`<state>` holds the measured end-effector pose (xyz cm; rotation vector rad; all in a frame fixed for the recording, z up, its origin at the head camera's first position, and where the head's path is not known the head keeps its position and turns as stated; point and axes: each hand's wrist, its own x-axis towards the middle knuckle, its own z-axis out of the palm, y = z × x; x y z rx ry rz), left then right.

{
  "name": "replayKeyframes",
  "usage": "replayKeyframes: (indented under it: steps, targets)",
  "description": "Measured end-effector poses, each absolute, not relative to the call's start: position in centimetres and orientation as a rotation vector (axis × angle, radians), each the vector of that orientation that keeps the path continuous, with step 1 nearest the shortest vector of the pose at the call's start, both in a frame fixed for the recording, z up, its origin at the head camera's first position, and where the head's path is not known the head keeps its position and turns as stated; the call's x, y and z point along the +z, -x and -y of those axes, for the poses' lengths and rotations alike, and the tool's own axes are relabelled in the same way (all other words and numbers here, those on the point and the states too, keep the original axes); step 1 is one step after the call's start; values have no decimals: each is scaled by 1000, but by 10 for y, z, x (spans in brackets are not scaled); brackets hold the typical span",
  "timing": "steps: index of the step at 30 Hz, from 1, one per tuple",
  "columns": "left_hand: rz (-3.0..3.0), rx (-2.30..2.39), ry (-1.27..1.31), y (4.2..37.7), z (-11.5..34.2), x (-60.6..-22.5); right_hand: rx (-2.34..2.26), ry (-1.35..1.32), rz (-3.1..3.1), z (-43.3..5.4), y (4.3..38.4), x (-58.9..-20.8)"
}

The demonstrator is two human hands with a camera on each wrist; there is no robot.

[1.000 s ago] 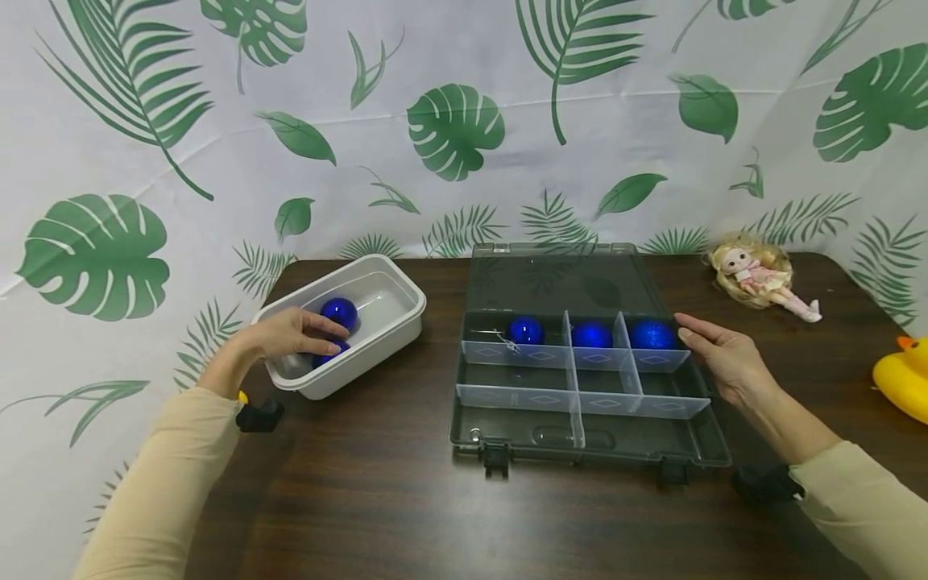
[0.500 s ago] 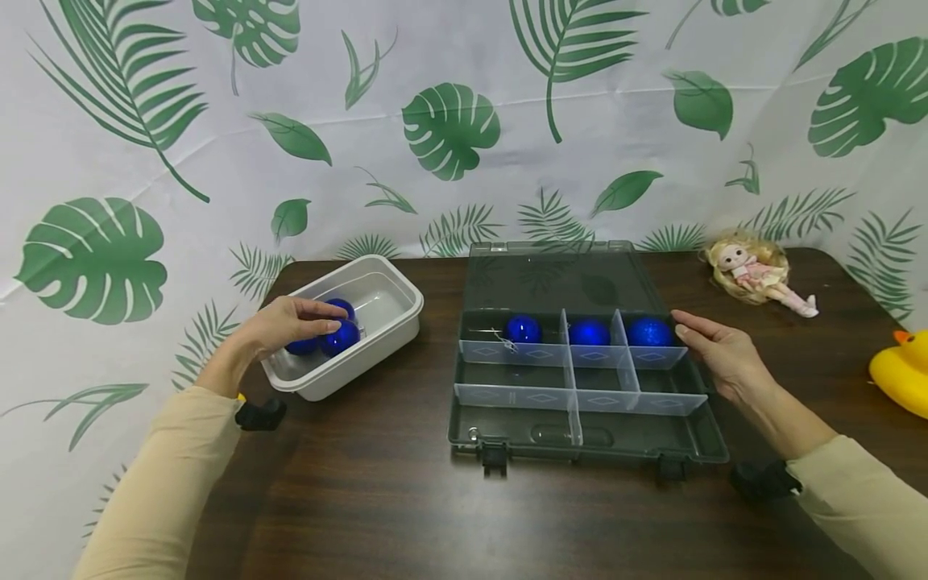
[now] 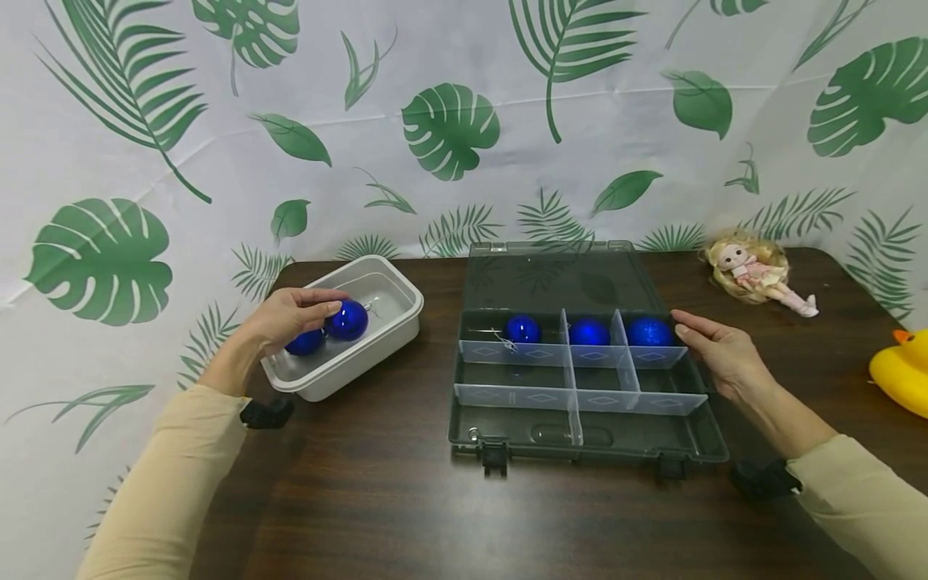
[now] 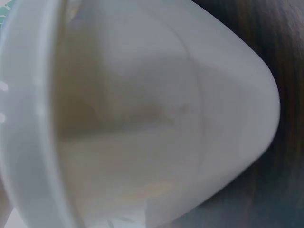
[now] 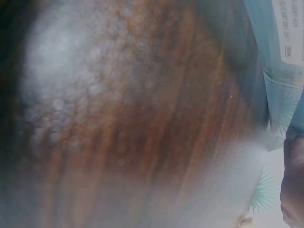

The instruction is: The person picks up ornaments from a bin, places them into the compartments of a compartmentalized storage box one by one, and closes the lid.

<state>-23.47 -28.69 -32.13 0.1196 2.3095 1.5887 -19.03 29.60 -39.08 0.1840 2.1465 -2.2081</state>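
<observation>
My left hand point(image 3: 286, 322) pinches a shiny blue ball ornament point(image 3: 348, 321) with a small silver cord, inside the white plastic tub point(image 3: 406, 314). A second blue ball point(image 3: 305, 343) lies in the tub, partly behind the hand. My right hand point(image 3: 725, 358) rests its fingertips on the right rim of a dark see-through divided box point(image 3: 522, 423), which lies with its lid open. In the box's back row sit a shiny blue ball point(image 3: 523, 329), a matte blue ball point(image 3: 590, 332) and a glittery blue ball point(image 3: 650, 332). The left wrist view shows the tub's outer wall point(image 4: 228, 104).
A blond doll point(image 3: 754, 266) lies at the back right of the brown wooden table point(image 3: 362, 483). A yellow toy duck point(image 3: 902, 370) stands at the right edge. Leaf-print cloth point(image 3: 464, 201) hangs behind the table.
My left hand has drawn a blue ball ornament up and slightly to the right within the tub, uncovering the second ball. The right hand has stayed at the box's rim.
</observation>
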Motion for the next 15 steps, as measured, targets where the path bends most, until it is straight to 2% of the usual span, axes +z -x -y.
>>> replayKeyframes:
  steps: [15]
  targets:
    - [-1905,2067,-178,244,258,-300,-2163,-228,-2198,-303,185,-391]
